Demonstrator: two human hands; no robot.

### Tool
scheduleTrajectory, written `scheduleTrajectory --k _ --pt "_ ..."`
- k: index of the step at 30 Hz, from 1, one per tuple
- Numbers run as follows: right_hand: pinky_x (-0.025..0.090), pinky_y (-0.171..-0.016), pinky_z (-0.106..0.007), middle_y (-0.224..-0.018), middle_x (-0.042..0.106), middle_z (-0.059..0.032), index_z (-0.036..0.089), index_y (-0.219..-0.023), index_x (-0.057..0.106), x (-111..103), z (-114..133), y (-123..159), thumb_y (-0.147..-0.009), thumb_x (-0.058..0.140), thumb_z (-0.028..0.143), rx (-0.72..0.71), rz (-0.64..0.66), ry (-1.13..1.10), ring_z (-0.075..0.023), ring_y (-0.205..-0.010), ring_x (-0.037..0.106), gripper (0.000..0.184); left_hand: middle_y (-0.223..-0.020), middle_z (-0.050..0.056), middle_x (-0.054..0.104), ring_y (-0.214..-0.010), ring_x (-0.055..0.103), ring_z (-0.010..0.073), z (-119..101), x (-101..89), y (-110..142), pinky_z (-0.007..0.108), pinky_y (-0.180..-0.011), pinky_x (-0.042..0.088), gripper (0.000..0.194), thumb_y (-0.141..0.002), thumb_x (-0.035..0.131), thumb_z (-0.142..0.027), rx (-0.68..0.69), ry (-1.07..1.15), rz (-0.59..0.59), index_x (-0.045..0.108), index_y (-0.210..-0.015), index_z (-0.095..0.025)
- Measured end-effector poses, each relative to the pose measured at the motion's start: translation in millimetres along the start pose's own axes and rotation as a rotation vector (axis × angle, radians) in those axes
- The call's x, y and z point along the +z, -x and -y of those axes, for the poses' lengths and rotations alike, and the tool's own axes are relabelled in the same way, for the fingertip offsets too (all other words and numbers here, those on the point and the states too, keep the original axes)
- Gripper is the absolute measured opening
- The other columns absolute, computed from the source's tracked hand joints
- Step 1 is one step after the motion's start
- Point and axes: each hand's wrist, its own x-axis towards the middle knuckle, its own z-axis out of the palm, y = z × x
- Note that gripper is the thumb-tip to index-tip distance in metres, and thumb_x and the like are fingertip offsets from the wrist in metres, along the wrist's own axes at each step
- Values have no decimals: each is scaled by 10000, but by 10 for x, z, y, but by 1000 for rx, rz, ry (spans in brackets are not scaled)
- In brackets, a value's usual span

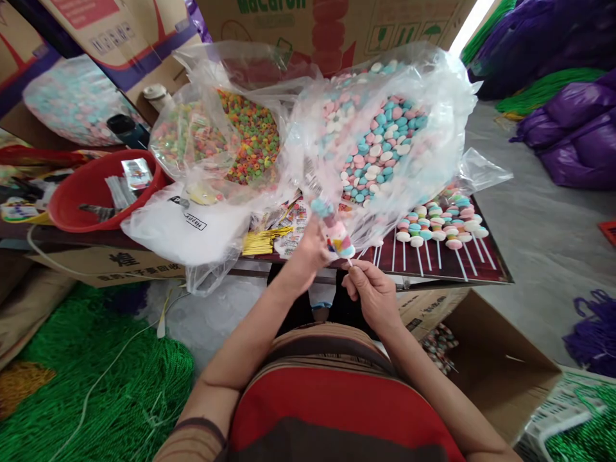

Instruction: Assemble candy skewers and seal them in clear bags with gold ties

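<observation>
My left hand [308, 253] grips a stack of pastel marshmallow pieces [337, 237] threaded on a thin white stick. My right hand [370, 289] pinches the lower end of that stick, just below the stack. Both hands are at the near edge of a dark low table [491, 273]. Behind them stands an open clear bag of pink, blue and white marshmallows [380, 141]. To the right on the table lie several finished marshmallow skewers [443, 228] side by side.
A clear bag of coloured cereal rings [240, 135] stands left of the marshmallow bag. A red bowl [77, 199] holds wrappers at the far left. Gold twist ties [262, 240] lie on the table. An open cardboard box [486, 359] sits lower right; green netting [86, 385] covers the floor left.
</observation>
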Motion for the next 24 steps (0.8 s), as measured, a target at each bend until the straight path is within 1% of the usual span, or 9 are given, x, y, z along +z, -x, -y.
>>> scheduleTrajectory --k 2,4,6,8,12,15,19,22,24 --pt "372 -451 -245 -511 492 67 220 -947 735 -19 -17 21 -894 676 572 -7 9 44 -104 -465 435 361 -880 39 684 -899 689 217 -171 -52 -91 300 -686 525 771 -603 745 -852 86 58 -60 652 -1069 -245" --pt "358 -446 -247 -527 511 61 217 -948 735 -23 -24 41 -897 670 574 -15 32 86 -101 -461 431 367 -767 -4 626 -870 685 197 -284 -45 -160 318 -743 537 599 -721 751 -756 120 88 -151 641 -1026 -253" --pt "353 -449 -249 -540 522 57 216 -951 728 -8 -20 49 -912 650 581 -30 39 119 -98 -459 429 375 -665 -47 527 -750 650 152 -288 25 -179 324 -768 542 454 -788 773 -637 119 94 -250 609 -947 -245" --pt "352 -454 -250 -536 517 59 219 -951 714 20 -7 43 -933 615 600 -47 30 142 -96 -453 423 394 -634 -69 458 -662 604 120 -189 128 -142 319 -751 540 421 -810 775 -586 101 103 -304 553 -881 -235" --pt "344 -455 -250 -501 482 71 229 -899 679 82 36 9 -954 572 633 -47 34 148 -90 -431 384 422 -676 -58 478 -642 581 106 106 281 27 295 -676 522 466 -821 748 -609 50 105 -277 481 -820 -227" --pt "347 -442 -248 -485 477 70 228 -837 645 106 73 -9 -950 571 647 -3 81 84 -89 -421 379 440 -684 -49 506 -604 559 104 226 288 122 274 -585 498 460 -828 728 -630 -45 44 -233 497 -850 -232" --pt "421 -477 -247 -586 620 38 224 -848 635 83 104 -20 -908 656 616 44 155 18 -101 -473 491 397 -693 -46 549 -565 545 106 204 214 123 240 -485 443 460 -817 731 -645 -74 44 -198 535 -956 -252" --pt "458 -511 -248 -636 670 26 219 -852 635 59 97 -21 -910 674 579 18 120 -21 -101 -494 525 367 -759 -22 611 -543 524 96 152 145 104 237 -471 430 506 -817 694 -697 -94 -22 -116 584 -999 -237" --pt "466 -521 -247 -645 683 26 220 -859 631 52 82 -18 -932 658 555 -15 92 -49 -100 -496 537 344 -814 1 636 -602 544 108 139 88 109 251 -531 455 524 -823 671 -718 -86 -158 -75 623 -987 -222"
